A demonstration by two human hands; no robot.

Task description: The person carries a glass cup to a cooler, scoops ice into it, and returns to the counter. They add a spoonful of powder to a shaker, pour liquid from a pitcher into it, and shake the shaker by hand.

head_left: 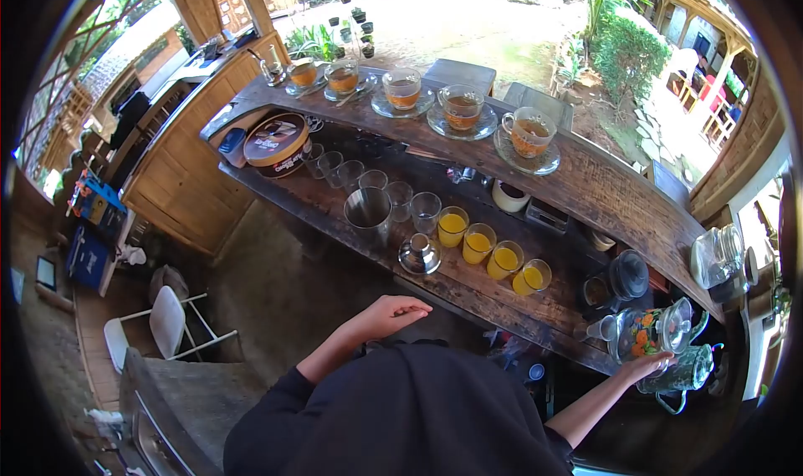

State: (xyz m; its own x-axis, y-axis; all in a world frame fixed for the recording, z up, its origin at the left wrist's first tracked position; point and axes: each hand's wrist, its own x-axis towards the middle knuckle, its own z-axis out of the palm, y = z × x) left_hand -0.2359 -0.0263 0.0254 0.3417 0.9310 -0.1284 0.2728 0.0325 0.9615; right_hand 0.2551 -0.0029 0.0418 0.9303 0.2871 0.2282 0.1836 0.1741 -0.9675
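Observation:
My left hand (391, 315) is held over the floor, just short of the counter's near edge. Its fingers are stretched out and nothing shows in them. At the counter's right end my right hand (646, 367) is against the near side of a floral teapot (642, 335), fingers partly hidden by it. A green speckled enamel pot (684, 371) stands close beside that hand. Several glasses of orange juice (503, 260) line the lower shelf. Left of them are empty glasses (400, 198), a metal shaker cup (368, 210) and its dome-shaped metal top (419, 254).
On the upper ledge, several glass cups of tea (461, 105) sit on saucers. A round ice cream tub (276, 144) is at the far left of the shelf. A dark-lidded jar (627, 275) and a glass jar (717, 256) stand right. A white folding chair (167, 321) is behind left.

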